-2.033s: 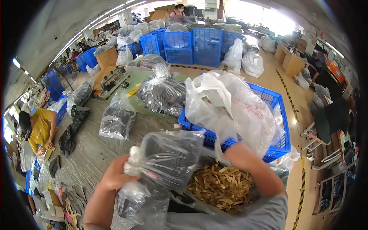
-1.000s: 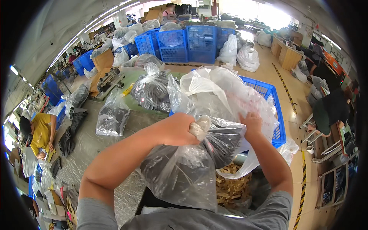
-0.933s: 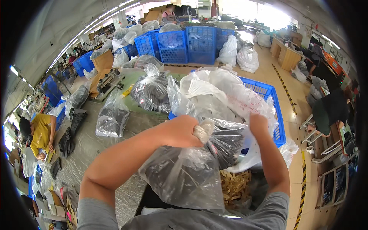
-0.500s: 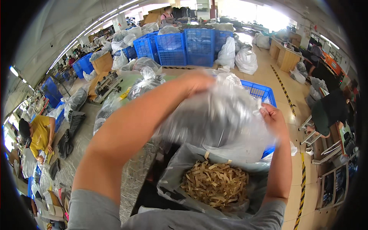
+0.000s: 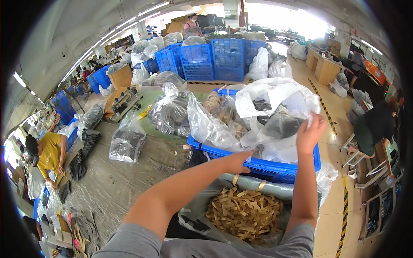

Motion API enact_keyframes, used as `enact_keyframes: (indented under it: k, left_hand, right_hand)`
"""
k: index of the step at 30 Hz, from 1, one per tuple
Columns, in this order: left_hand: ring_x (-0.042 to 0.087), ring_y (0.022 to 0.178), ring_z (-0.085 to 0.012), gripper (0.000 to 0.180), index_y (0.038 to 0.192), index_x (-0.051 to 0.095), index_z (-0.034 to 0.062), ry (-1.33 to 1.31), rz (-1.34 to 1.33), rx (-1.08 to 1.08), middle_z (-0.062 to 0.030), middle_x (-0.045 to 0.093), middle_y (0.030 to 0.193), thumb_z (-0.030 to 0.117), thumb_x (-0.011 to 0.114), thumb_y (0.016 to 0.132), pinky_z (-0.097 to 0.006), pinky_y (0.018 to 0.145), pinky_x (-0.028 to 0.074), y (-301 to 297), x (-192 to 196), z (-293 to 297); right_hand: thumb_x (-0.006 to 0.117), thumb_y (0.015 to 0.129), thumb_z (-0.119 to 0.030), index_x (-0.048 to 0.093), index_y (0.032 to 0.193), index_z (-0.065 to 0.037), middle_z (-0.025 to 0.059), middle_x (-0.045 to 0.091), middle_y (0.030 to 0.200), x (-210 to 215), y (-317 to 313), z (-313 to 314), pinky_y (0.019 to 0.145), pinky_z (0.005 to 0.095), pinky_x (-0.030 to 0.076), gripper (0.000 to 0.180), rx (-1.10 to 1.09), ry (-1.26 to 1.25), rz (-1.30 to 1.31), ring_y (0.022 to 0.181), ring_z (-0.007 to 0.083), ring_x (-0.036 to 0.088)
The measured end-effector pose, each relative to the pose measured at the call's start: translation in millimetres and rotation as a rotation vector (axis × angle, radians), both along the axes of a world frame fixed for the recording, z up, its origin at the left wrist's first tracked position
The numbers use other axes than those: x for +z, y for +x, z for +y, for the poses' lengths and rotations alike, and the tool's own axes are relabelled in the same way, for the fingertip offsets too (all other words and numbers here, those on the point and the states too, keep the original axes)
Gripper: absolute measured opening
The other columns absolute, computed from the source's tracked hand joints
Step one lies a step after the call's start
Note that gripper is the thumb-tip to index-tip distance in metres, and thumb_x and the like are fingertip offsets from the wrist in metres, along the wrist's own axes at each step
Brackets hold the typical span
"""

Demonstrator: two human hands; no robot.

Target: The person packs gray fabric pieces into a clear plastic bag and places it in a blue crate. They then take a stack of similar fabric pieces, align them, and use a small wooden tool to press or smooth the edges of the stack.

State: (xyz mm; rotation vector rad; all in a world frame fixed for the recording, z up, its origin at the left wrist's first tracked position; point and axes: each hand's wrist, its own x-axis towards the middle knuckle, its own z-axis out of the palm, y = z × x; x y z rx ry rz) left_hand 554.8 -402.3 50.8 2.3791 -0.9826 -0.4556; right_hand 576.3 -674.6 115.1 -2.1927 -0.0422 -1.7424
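A blue plastic crate [image 5: 275,171] stands in front of me, filled with clear plastic bags. At its right lies an open-mouthed white plastic bag [image 5: 245,102] with dark pieces inside. My right hand [image 5: 310,132] has its fingers closed at this bag's right edge. My left hand [image 5: 237,163] is at the crate's near rim, finger and thumb apart; part of its fingertips is hard to make out against the plastic. Below the crate, nearer me, an open plastic-lined container [image 5: 189,213] holds a heap of tan strips [image 5: 245,213].
On the table [image 5: 107,185] at left lie a clear bag of dark pieces [image 5: 127,142] and a fuller tied bag [image 5: 170,112]. A person in yellow [image 5: 49,155] works at the far left. Stacked blue crates [image 5: 228,60] stand behind; another person [image 5: 370,127] is at right.
The clear bag that both hands held up has come down into the blue crate. My left hand has dropped to the crate's near rim; my right stays at the right side.
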Motion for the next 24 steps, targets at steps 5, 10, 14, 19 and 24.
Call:
enact_keyframes:
  k: [5,10,14,19,24]
  left_hand:
    - [0.059,0.111,-0.0299,0.054,0.132,0.047,0.0008,-0.069,0.045,0.035,-0.0190,0.055,0.126,0.020,0.069,0.086,-0.040,0.095,0.047,-50,-30,41]
    - [0.064,0.103,-0.0252,0.045,0.127,0.052,0.0019,-0.159,0.218,0.192,-0.0156,0.060,0.119,0.019,0.066,0.088,-0.037,0.090,0.050,-114,-35,120]
    - [0.066,0.100,-0.0233,0.039,0.121,0.059,0.0016,0.025,0.036,0.433,-0.0141,0.066,0.111,0.019,0.068,0.088,-0.036,0.087,0.051,-173,-18,197]
    - [0.068,0.094,-0.0247,0.035,0.117,0.062,0.0010,-0.177,0.143,0.689,-0.0160,0.069,0.106,0.017,0.067,0.086,-0.034,0.084,0.052,-239,-23,268]
    - [0.068,0.091,-0.0223,0.030,0.112,0.065,0.0007,-0.107,0.188,0.878,-0.0144,0.070,0.104,0.015,0.066,0.086,-0.033,0.083,0.052,-276,-25,295]
  right_hand:
    - [0.074,0.073,-0.014,0.060,0.095,-0.007,0.0117,0.055,0.095,-42,-30,34,0.089,0.0458,0.042,0.028,0.059,-0.619,0.742,0.095,0.0306,0.054]
    - [0.081,0.068,-0.030,0.054,0.117,-0.010,0.0090,0.052,0.109,-101,-5,-13,0.093,0.0483,0.042,0.059,-0.256,-0.536,1.040,0.104,0.0297,0.054]
    - [0.061,0.085,-0.018,0.039,0.138,-0.016,0.0124,0.055,0.113,-91,-29,-9,0.083,0.0461,0.051,0.057,-0.434,-0.578,0.825,0.092,0.0316,0.063]
    - [0.055,0.085,-0.014,0.061,0.118,-0.007,0.0122,0.071,0.090,-70,0,-48,0.069,0.0465,0.055,0.034,-0.378,-0.485,1.128,0.081,0.0282,0.070]
    - [0.050,0.093,-0.030,0.070,0.081,-0.011,0.0130,0.069,0.083,121,44,-14,0.067,0.0488,0.053,0.030,-0.348,-0.472,0.570,0.076,0.0319,0.069]
